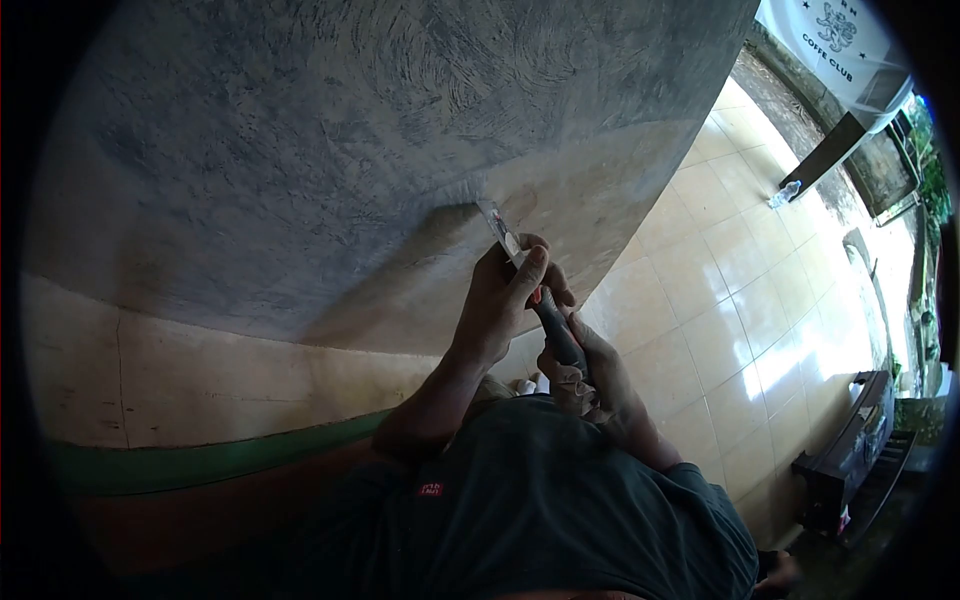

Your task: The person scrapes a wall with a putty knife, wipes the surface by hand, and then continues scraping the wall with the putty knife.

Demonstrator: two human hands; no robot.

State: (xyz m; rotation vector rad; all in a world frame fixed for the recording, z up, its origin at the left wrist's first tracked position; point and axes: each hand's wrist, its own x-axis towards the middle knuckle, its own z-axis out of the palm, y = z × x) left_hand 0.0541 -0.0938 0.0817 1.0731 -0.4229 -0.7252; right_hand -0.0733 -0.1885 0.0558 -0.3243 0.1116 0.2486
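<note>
Both of my hands are on a scraper [567, 345] with a flat metal blade and a dark grip with orange-red parts. My left hand [507, 285] is closed around the tool near the base of the blade, its thumb lying along it. Farther back, my right hand [597, 375] wraps round the handle, its fingers looking dusty. The blade's end meets or hovers just off the wall [380, 130], which has a rough grey swirled coat; contact is hard to tell. A smoother beige patch [570, 180] lies beside the blade.
To the right runs a glossy tiled floor [715, 300]. A dark wooden bench [850, 455] stands at lower right. A plastic bottle [785, 194] lies by a post [828, 155], under a white banner [835, 45]. A green band [220, 463] runs along the lower left.
</note>
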